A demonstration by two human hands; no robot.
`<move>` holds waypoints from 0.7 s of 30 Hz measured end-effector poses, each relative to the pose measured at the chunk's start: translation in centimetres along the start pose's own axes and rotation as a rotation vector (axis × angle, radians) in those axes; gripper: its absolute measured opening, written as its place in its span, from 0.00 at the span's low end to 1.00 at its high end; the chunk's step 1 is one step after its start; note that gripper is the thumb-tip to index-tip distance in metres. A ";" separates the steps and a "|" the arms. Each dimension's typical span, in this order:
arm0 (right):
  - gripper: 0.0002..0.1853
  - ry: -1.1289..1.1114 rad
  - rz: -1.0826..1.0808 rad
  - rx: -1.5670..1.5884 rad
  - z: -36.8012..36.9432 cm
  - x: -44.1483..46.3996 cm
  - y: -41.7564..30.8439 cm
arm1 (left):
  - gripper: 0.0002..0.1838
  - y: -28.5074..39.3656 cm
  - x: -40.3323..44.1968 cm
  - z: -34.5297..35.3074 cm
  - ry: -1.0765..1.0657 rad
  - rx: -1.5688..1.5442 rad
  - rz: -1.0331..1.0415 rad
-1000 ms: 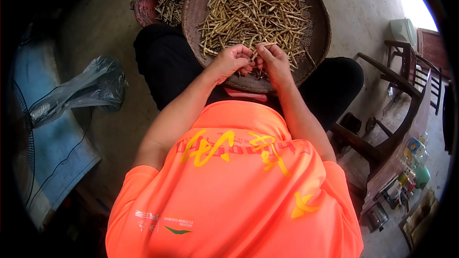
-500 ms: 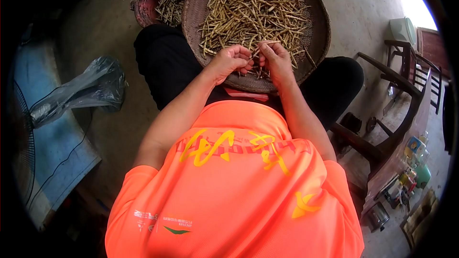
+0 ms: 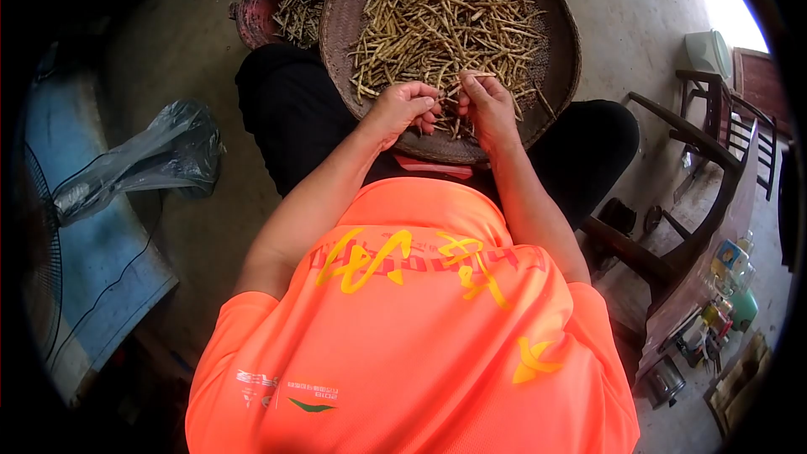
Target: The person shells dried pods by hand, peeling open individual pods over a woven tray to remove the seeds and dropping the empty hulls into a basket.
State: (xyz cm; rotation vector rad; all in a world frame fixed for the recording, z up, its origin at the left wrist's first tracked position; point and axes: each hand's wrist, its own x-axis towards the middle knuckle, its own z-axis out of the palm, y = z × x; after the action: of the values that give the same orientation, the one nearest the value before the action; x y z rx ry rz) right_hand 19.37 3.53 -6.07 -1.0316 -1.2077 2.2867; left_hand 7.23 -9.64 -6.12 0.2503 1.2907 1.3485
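A round woven basket tray (image 3: 336,42) rests between my knees, with a heap of dry, yellow-brown bean pods (image 3: 445,21) spread over it. Above its near edge, my left hand (image 3: 406,112) is closed in a pinch, its fingertips pointing toward the other hand. Whatever lies between those fingertips is too small to make out. My right hand (image 3: 489,109) pinches a bean pod (image 3: 482,75) between thumb and forefinger, one end sticking out to the right. Only a small gap separates the two hands, and loose pods lie just beneath them.
Left of the tray, a reddish basin (image 3: 252,13) holds more pods (image 3: 301,10). A clear plastic bag (image 3: 172,151) and a fan (image 3: 42,244) are at the left. Wooden chairs (image 3: 693,139) and a table (image 3: 702,277) bearing bottles stand at the right, near a pale bucket (image 3: 708,52).
My left hand has shifted very slightly down and its fingertips have drawn back a little from the right hand. My right hand has barely moved; its pod still shows.
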 end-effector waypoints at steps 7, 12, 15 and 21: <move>0.09 -0.063 -0.024 -0.044 0.2 -0.1 -0.1 | 0.10 0.1 -0.1 0.1 -0.009 0.083 -0.032; 0.08 -0.091 -0.064 -0.104 0.3 -0.2 0.1 | 0.10 0.4 -0.1 0.8 -0.032 -0.059 -0.055; 0.09 -0.080 -0.063 -0.188 0.6 -0.5 0.2 | 0.11 -0.2 0.3 0.8 -0.019 0.044 0.035; 0.08 -0.110 -0.069 -0.172 0.7 -0.4 0.7 | 0.10 -0.1 0.3 1.3 -0.007 0.127 0.006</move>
State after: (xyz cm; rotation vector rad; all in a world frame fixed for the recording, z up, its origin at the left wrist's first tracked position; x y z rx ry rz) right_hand 19.17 2.48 -6.24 -0.9157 -1.4832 2.2427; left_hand 8.22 -8.76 -5.92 0.3467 1.3727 1.2712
